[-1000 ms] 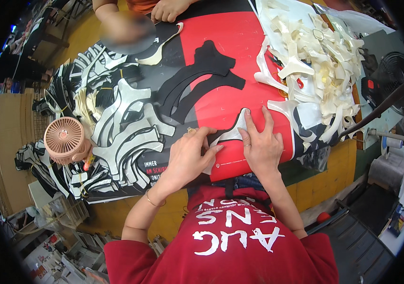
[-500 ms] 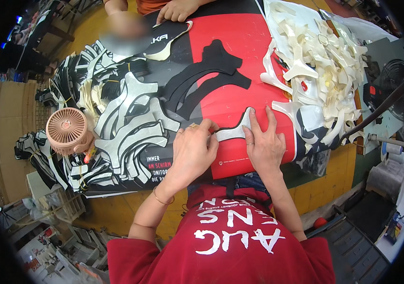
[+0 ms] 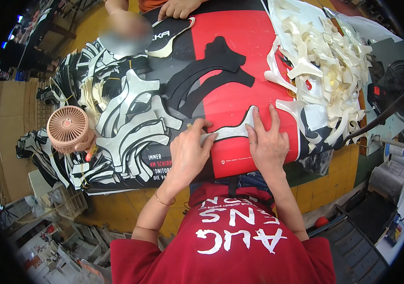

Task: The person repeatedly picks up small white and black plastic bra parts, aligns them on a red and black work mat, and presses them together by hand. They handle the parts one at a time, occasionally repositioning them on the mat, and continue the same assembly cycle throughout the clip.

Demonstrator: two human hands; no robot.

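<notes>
A curved white fabric piece with a black edge [image 3: 233, 132] lies on the red part of the printed sheet in front of me. My left hand [image 3: 188, 150] is closed, pinching the piece's left end between thumb and fingers, which hide that end. Over the right end my right hand [image 3: 269, 146] lies with fingers stretched and apart, its fingertips pressing on the fabric. Several black curved fabric pieces [image 3: 204, 71] lie beyond my hands. To the left of my left hand, white black-edged pieces [image 3: 133, 137] overlap in a pile.
A pink fan [image 3: 69, 127] stands among bundled pieces at left. Loose cream pieces [image 3: 327, 61] heap on the right, with a black fan [image 3: 394, 90] beyond them. Across the table, another person's hand [image 3: 179, 8] touches a cream-and-black curved piece [image 3: 169, 46].
My left hand has shifted slightly left and its thumb now lies along the piece's left end. The right hand stays at the other end, its thumb a little lower.
</notes>
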